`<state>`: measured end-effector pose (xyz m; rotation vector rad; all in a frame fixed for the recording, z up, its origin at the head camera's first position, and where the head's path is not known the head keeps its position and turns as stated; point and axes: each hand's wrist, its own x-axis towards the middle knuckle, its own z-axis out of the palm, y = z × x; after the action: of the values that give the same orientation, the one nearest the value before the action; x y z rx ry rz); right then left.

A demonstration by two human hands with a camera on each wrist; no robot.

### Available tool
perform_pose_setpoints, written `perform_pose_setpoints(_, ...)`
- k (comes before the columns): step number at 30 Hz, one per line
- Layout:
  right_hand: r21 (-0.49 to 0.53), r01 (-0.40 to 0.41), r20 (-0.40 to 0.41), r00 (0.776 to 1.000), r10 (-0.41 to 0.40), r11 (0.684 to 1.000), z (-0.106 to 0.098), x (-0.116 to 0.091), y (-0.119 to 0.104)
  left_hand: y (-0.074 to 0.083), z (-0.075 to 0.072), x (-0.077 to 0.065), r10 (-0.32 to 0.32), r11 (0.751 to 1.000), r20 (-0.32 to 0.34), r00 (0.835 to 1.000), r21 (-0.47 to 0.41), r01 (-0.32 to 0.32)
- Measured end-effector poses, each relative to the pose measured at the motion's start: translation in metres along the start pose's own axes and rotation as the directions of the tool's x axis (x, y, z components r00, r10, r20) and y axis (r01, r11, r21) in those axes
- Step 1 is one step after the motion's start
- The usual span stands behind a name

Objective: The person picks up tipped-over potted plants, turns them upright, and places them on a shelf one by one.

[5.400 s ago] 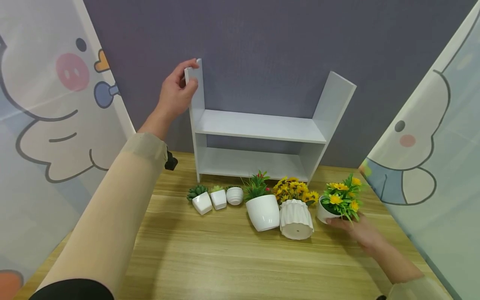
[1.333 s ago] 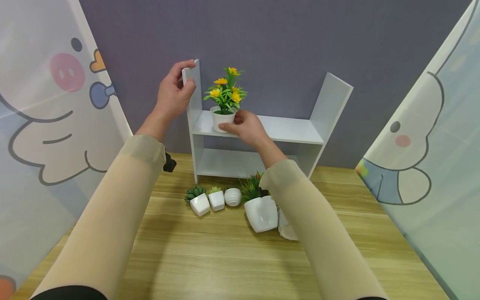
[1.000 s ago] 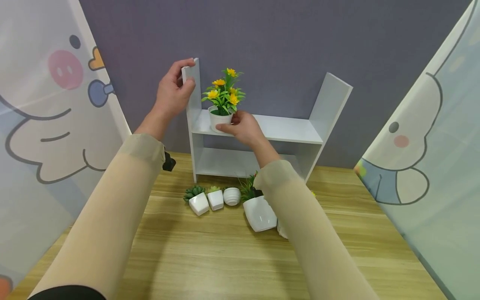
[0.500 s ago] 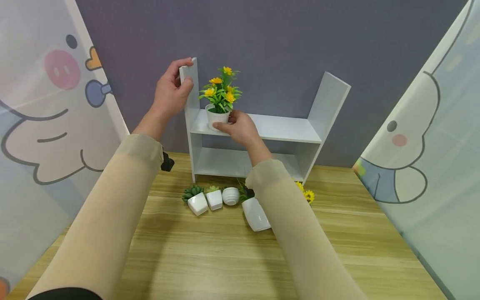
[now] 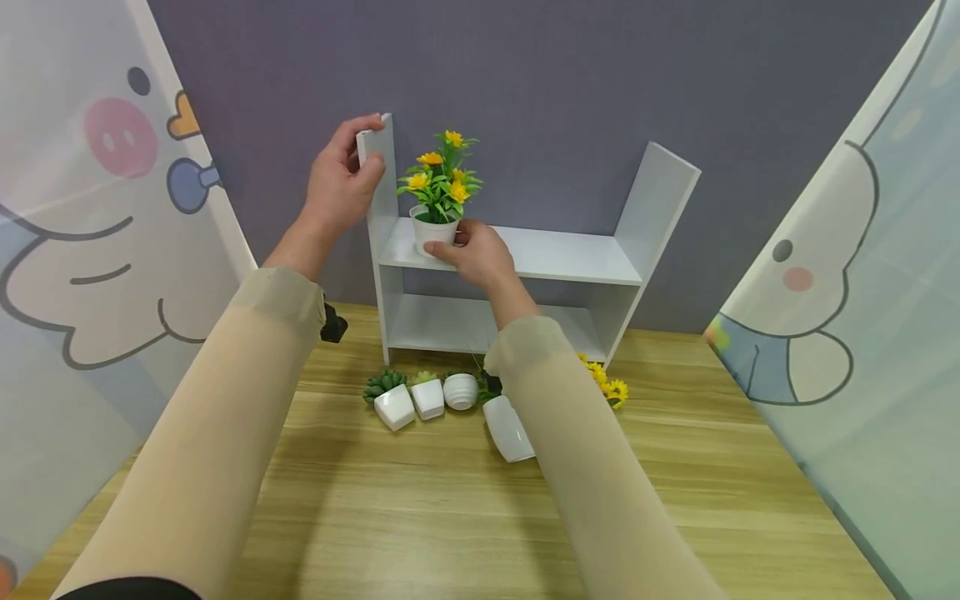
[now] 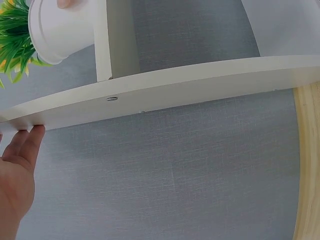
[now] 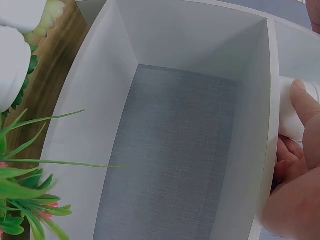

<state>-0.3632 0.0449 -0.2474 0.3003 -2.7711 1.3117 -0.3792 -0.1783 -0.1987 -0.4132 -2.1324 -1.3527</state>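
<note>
The left hand (image 5: 339, 187) grips the shelf's (image 5: 442, 321) left panel (image 5: 384, 200). At the shelf's upper board (image 5: 566, 253), the right hand (image 5: 482, 255) grasps a yellow-flowered potted plant (image 5: 438, 197).

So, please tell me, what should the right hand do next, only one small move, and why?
Probably loosen the right hand and let go of the flower pot: it is upright and seems to rest on the upper shelf, while the left hand holds the side board, which may help keep everything steady.
</note>
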Motion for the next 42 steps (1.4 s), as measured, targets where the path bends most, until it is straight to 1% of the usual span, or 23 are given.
perform_pose_setpoints(13,-0.012,0.027,-0.008,1.000,-0.027,1.000,0.004,0.000,0.000,0.000,-0.003,0.000,-0.030,1.000,-0.002,1.000,-0.005,0.030)
perform_pose_setpoints(19,-0.009,0.027,-0.008,1.000,-0.027,1.000,0.005,-0.001,-0.001,0.000,-0.003,-0.002,-0.030,1.000,-0.007,1.000,-0.009,0.030)
perform_pose_setpoints(27,0.028,0.030,0.005,1.000,-0.030,0.999,0.001,-0.004,0.002,0.003,-0.001,-0.004,-0.039,0.999,0.013,0.999,0.014,0.039)
perform_pose_setpoints(32,0.008,0.024,0.005,1.000,-0.024,1.000,-0.002,-0.006,0.004,0.003,0.001,-0.004,-0.037,0.999,0.012,0.999,0.013,0.037)
perform_pose_setpoints(35,0.000,0.042,0.001,0.999,-0.042,0.999,-0.005,-0.010,0.007,0.003,0.001,-0.003,-0.037,0.999,0.015,0.999,0.010,0.037)
perform_pose_setpoints(38,0.041,0.070,-0.003,0.998,-0.070,0.997,-0.008,-0.019,0.014,0.003,0.000,-0.004,-0.041,0.999,0.017,0.999,0.010,0.041)
perform_pose_setpoints(42,0.152,0.114,-0.022,0.993,-0.112,0.982,-0.017,-0.039,0.025,0.004,0.001,-0.005,-0.034,0.999,0.013,0.999,0.015,0.034)
